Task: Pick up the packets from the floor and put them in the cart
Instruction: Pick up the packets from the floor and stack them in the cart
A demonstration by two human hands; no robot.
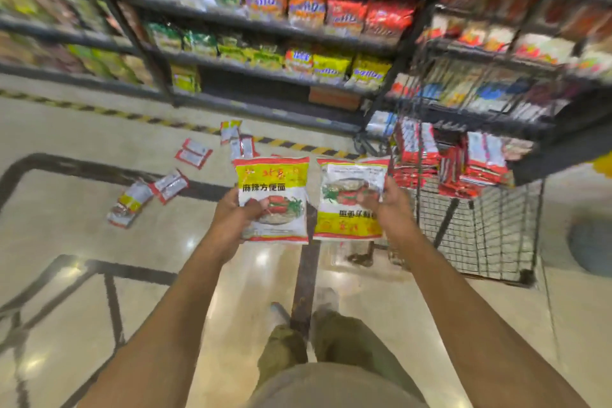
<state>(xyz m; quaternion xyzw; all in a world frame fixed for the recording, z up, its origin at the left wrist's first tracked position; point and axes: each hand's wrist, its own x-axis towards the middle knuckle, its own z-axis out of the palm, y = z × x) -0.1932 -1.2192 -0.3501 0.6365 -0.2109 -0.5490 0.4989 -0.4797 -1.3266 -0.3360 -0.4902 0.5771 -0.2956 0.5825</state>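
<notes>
Trousers (334, 344) of olive cloth fill the lowest part of the view, and two bare forearms reach forward above them. The left hand (231, 219) grips a noodle packet (276, 209) by its lower left edge, thumb laid across the printed front and fingers hidden behind. This one is upright, with its yellow band at the top. The right hand (390, 205) holds a second packet (347, 205) at its right edge, fingers curled onto the front. That one is turned upside down, yellow band at the bottom. Both are held in the air side by side, their inner edges nearly touching, above the glossy floor (82, 248). Just right of the right hand stands the black wire cart (490, 235), with red packets (414, 156) stacked on edge inside it. Left of the hands and farther off, scattered packets (170, 185) lie flat on the floor, two close together and others nearer a yellow-and-black striped line (149, 117). Beyond that line rise dark shelves (265, 26) loaded with bright bags, which are too blurred to read.
</notes>
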